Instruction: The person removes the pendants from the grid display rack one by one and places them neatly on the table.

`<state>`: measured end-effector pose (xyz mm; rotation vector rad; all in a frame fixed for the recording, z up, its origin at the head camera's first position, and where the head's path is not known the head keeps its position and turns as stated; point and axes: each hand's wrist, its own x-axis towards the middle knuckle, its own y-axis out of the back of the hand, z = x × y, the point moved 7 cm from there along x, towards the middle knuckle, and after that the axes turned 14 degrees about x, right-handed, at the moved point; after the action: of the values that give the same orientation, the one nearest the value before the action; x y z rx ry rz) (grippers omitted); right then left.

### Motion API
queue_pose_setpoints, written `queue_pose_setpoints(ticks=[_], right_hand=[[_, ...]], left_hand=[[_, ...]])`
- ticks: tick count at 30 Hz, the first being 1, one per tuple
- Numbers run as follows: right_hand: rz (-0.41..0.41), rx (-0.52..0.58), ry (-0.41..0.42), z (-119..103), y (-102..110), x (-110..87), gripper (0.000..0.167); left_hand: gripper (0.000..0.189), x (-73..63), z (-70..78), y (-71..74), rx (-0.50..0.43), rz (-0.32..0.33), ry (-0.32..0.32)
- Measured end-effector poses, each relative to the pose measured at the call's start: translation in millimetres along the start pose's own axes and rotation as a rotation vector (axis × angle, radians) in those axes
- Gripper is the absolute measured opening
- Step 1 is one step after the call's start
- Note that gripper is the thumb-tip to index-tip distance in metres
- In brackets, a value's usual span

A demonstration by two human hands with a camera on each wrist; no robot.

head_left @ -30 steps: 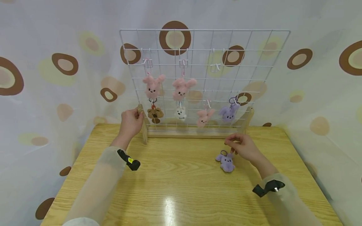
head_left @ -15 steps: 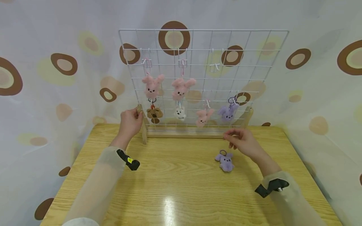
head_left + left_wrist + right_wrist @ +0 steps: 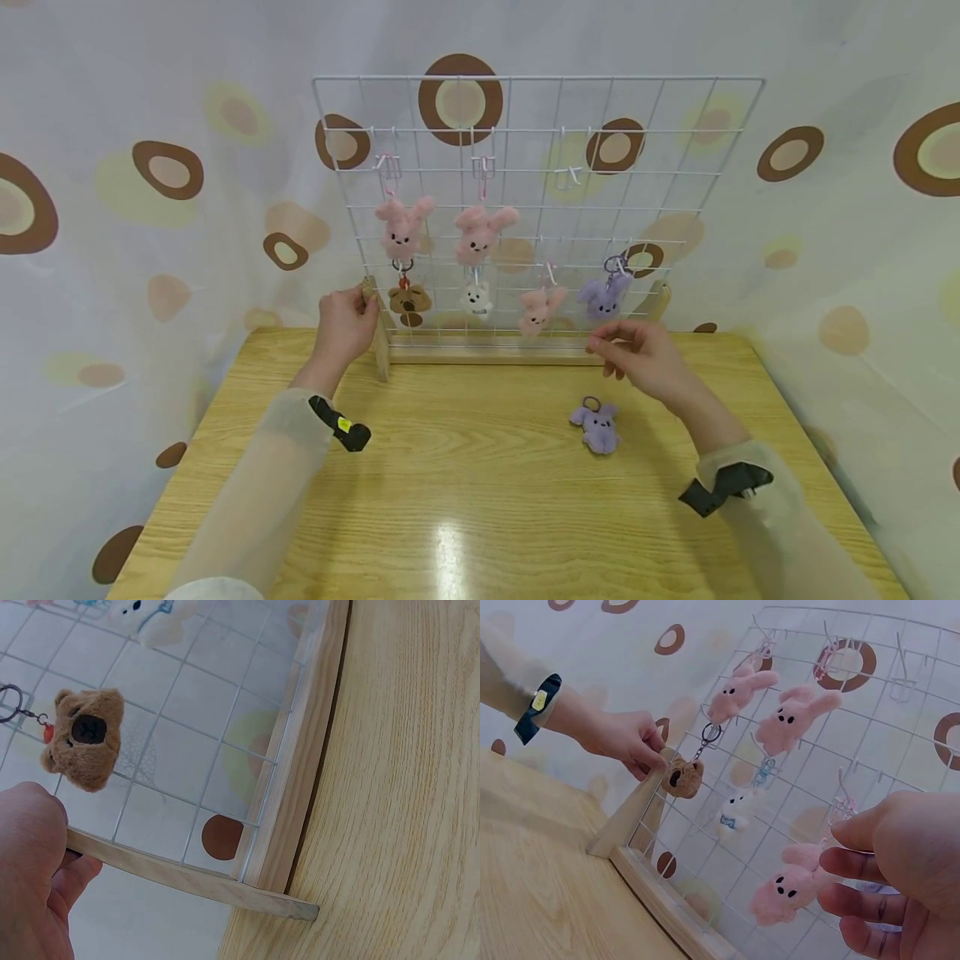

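My left hand (image 3: 347,327) grips the top of the wooden side post (image 3: 187,879) of a white wire grid rack (image 3: 540,78). A brown bear keychain (image 3: 103,754) hangs close beside it. My right hand (image 3: 643,358), fingers loosely curled and holding nothing, hovers before the rack's lower right. Just above it hangs a purple plush bunny keychain (image 3: 602,298); a pink plush bunny keychain (image 3: 776,896) is left of the fingertips. Below the right hand, another purple plush bunny keychain (image 3: 600,431) lies on the table, its ring toward the rack.
Two pink plush bunnies (image 3: 402,233) hang in the upper row, with a small white plush keychain (image 3: 476,300) lower down. A bare white hook (image 3: 570,176) sits at the upper right. The rack's wooden base bar (image 3: 487,356) rests on the wooden table (image 3: 450,467).
My right hand has risen and drifted slightly left, from beside the purple bunny on the table to just below the hanging purple one. The left hand keeps its hold on the post.
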<state>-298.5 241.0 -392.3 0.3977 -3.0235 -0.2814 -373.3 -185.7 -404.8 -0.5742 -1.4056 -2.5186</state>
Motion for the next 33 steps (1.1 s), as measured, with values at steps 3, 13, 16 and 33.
queue_pose_setpoints(ticks=[3, 13, 16, 33], right_hand=[[-0.006, 0.006, 0.014, -5.6, -0.1, 2.2, 0.027], [-0.021, 0.008, 0.082, -30.1, -2.3, 11.0, 0.024], [-0.031, -0.001, 0.104, -38.8, -4.1, 14.4, 0.023], [-0.025, -0.043, 0.175, -95.1, -19.6, 43.1, 0.022]], left_hand=[[0.025, -0.2, -1.2, -0.5, -0.011, -0.007, 0.01], [0.024, -0.9, -3.3, -2.7, -0.015, -0.016, 0.016], [0.024, 0.1, -3.6, -3.1, -0.011, -0.016, 0.014], [0.026, 0.7, -2.0, -2.6, -0.007, -0.029, 0.007]])
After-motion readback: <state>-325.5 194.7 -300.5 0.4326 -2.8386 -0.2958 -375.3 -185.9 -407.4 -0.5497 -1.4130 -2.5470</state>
